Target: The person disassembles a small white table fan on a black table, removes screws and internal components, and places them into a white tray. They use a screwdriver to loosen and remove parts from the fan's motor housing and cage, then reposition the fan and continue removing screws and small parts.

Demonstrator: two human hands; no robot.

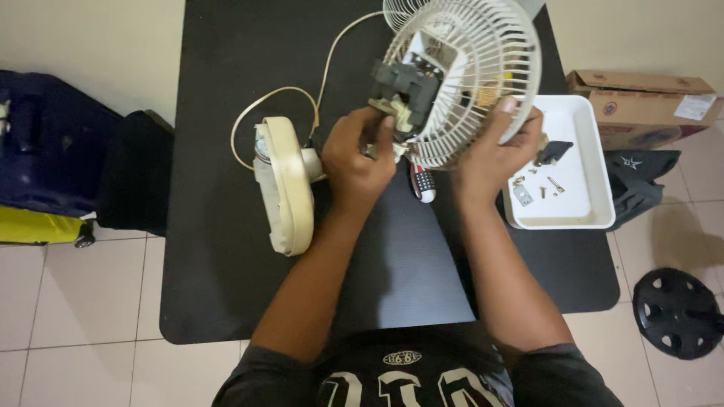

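Note:
A cream fan grille (483,68) with a dark motor block (403,90) fixed at its centre is tilted up above the black table (226,286). My right hand (498,147) grips the grille's lower right rim. My left hand (360,154) is closed at the motor's lower left, fingers pinched on a part there; what it pinches is hidden. The cream fan base (285,185) lies on its side to the left, its cord (302,94) looping toward the grille. A red-and-white screwdriver handle (424,185) lies beneath the grille.
A white tray (588,203) with screws, a small bracket and a dark part sits at the right. Beyond it are a cardboard box (641,94), a dark cloth and a black fan blade (675,313) on the tiled floor. Blue and yellow luggage (41,151) stands left.

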